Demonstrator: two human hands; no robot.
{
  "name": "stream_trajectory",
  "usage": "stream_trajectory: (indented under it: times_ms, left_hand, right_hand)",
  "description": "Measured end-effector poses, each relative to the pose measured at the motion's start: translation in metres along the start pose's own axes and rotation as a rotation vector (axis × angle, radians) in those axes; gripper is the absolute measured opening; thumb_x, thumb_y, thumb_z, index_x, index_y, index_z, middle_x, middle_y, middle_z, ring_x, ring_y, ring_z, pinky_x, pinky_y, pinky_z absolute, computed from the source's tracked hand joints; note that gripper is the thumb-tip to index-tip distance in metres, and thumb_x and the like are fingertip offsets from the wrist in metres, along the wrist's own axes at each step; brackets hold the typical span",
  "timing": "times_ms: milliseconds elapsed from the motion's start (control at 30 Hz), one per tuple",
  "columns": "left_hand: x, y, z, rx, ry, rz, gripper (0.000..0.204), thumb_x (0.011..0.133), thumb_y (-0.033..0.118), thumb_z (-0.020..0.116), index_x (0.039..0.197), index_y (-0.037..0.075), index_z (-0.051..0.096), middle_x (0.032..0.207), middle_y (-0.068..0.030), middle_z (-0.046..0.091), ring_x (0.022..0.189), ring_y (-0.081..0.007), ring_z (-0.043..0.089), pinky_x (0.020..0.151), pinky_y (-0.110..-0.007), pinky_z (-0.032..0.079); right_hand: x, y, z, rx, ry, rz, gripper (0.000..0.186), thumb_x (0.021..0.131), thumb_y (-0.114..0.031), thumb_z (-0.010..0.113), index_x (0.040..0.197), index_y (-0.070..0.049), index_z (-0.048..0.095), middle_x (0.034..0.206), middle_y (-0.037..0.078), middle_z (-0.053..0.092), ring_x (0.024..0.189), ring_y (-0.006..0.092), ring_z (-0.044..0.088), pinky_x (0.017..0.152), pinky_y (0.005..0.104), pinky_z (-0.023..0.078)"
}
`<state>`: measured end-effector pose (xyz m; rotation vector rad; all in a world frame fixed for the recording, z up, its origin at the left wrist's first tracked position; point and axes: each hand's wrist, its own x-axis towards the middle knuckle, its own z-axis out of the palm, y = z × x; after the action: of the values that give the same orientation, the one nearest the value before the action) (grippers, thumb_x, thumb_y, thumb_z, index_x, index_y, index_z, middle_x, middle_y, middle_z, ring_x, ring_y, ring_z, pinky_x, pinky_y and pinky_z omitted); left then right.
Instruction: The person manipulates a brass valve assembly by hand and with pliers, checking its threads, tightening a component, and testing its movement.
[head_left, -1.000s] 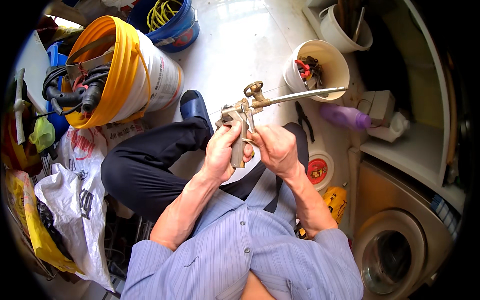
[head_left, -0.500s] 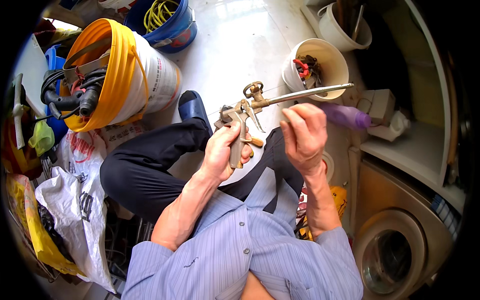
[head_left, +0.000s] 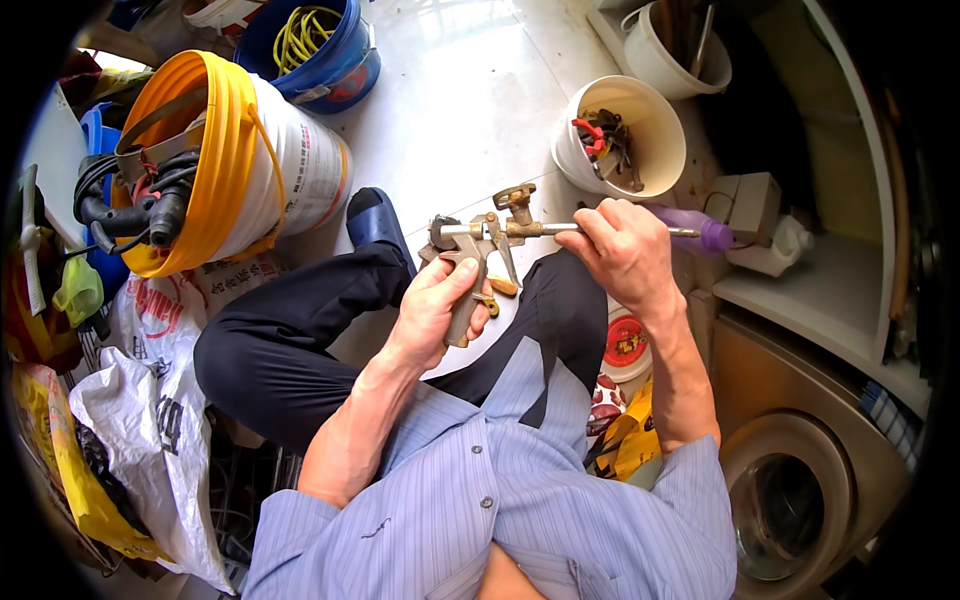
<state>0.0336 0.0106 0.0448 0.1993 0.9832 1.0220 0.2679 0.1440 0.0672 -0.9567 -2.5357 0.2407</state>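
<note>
Rod [head_left: 556,229] partly hidden by right fingers [head_left: 599,226]

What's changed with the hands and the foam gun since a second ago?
The right hand left the trigger, moved right, and now holds the barrel. The foam gun turned: its barrel, earlier slanting up to the right, now runs nearly level across the picture. The left hand stays around the handle.
</note>
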Motion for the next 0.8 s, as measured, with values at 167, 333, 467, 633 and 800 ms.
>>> stream_trajectory:
  times_ms: [167,333,467,633,800]
  left_hand:
    - [-0.006,0.022,0.006,-0.032,-0.192,-0.114,0.026,0.106,0.026,0.057,0.109,0.0,0.056,0.099,-0.0123,0.067,0.047,-0.0099,0.052,0.04,-0.025,0.043]
    - [-0.012,0.023,0.015,-0.072,-0.295,-0.163,0.022,0.098,0.018,0.068,0.101,0.004,0.051,0.086,-0.0101,0.06,0.048,-0.0086,0.051,0.04,-0.024,0.04]
    - [-0.02,0.022,0.013,-0.124,-0.347,-0.23,0.024,0.099,0.02,0.069,0.096,0.007,0.048,0.077,-0.0061,0.052,0.045,-0.0057,0.041,0.04,-0.024,0.033]
    - [-0.031,0.011,0.023,-0.149,-0.245,-0.284,0.027,0.107,0.03,0.057,0.092,0.01,0.048,0.072,-0.0024,0.048,0.042,-0.0044,0.031,0.039,-0.023,0.028]
    - [-0.038,0.014,0.023,-0.195,-0.293,-0.248,0.032,0.107,0.038,0.055,0.094,0.009,0.048,0.071,-0.0022,0.049,0.042,-0.0048,0.033,0.039,-0.024,0.029]
  right_hand:
    - [-0.01,0.0,0.007,-0.007,0.048,-0.01,0.032,0.086,-0.033,0.078,0.078,-0.01,0.057,0.068,0.005,0.048,0.062,0.0231,0.054,0.057,0.0372,0.045]
    - [-0.018,0.011,0.007,0.095,-0.058,-0.009,0.036,0.088,-0.032,0.077,0.075,-0.008,0.053,0.067,0.007,0.049,0.061,0.0262,0.054,0.056,0.0391,0.045]
    - [-0.025,0.016,-0.001,0.166,-0.112,-0.024,0.039,0.089,-0.034,0.076,0.074,-0.008,0.05,0.065,0.009,0.048,0.061,0.0286,0.054,0.056,0.0401,0.044]
    - [-0.035,0.015,0.005,0.176,-0.072,-0.008,0.043,0.09,-0.04,0.073,0.073,-0.008,0.05,0.064,0.009,0.047,0.059,0.0285,0.053,0.054,0.0402,0.043]
    - [-0.035,0.02,-0.004,0.123,-0.086,-0.017,0.047,0.089,-0.046,0.072,0.072,-0.008,0.048,0.064,0.009,0.045,0.058,0.0279,0.051,0.053,0.0393,0.041]
